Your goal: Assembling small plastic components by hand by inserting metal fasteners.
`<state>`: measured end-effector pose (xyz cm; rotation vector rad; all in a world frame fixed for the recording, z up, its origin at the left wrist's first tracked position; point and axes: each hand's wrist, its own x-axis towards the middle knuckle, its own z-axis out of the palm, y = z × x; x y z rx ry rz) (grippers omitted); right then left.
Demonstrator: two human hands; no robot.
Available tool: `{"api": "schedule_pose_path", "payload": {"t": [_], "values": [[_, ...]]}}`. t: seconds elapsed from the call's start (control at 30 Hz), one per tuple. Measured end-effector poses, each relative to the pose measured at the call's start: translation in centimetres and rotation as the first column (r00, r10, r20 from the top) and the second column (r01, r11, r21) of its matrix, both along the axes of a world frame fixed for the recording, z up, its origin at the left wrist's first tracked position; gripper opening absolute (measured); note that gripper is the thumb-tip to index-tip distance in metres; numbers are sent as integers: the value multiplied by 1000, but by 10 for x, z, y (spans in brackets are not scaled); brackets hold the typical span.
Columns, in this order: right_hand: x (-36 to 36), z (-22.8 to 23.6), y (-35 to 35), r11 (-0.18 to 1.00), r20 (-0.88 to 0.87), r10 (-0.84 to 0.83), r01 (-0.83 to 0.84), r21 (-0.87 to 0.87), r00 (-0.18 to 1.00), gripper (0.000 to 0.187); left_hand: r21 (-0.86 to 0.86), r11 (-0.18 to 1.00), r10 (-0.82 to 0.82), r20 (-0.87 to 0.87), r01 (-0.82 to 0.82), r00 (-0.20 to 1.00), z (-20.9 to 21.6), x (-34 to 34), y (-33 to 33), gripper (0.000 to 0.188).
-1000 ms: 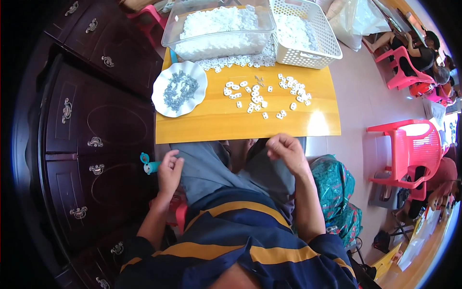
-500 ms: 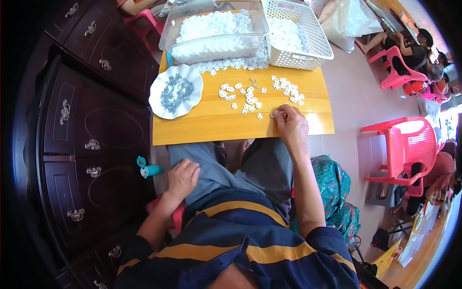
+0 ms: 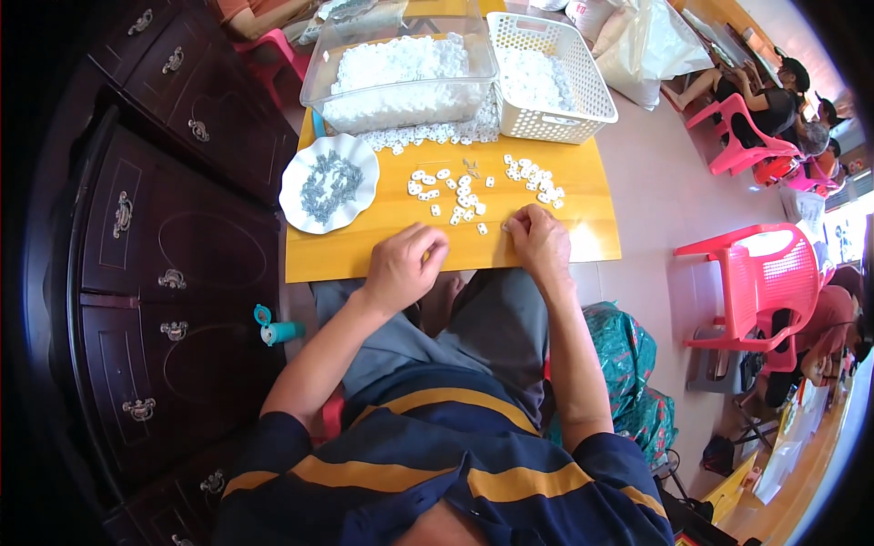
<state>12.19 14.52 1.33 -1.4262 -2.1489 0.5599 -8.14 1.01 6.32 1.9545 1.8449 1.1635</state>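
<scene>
My right hand (image 3: 541,244) rests on the tabletop near the front edge, thumb and fingers pinched at a small white two-holed plastic piece (image 3: 506,226), mostly covered by the fingertips. Over the table's front edge hovers my left hand (image 3: 405,264), fingers loosely curled with a gap to the thumb and nothing visible between them. Beyond both hands lie several loose white pieces (image 3: 465,194), with another cluster (image 3: 534,175) to the right. A few small metal bits (image 3: 471,167) sit behind them. At the left, a white scalloped plate (image 3: 296,202) holds a heap of small grey-blue parts (image 3: 330,187).
A clear plastic bin (image 3: 396,111) and a white perforated basket (image 3: 569,127), both full of white pieces, stand at the back of the yellow table (image 3: 364,255). Dark drawers (image 3: 200,218) close off the left. A pink chair (image 3: 769,273) and green bags (image 3: 624,373) are to the right.
My left hand has risen from my thigh to the table's front edge. My right hand stays at the small white piece, and the whole view has shifted slightly.
</scene>
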Motion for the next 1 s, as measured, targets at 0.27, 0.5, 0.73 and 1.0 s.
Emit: {"api": "schedule_pose_path", "payload": {"t": [0.27,0.5,0.73,1.0], "values": [[1,0,3,1000,-73,-12,13,8,997,17,2,1000,15,-168,-15,986,-14,-3,102,9],[1,3,-2,999,-129,-10,16,46,992,15,-10,1000,-17,-367,15,930,-30,-10,143,13],[4,6,-7,1000,-113,-31,31,-5,993,15,-70,997,-69,-452,41,889,-36,-12,148,12],[4,-1,7,998,-142,15,-24,-61,990,17,-155,985,-144,-527,72,838,-33,-16,162,14]]}}
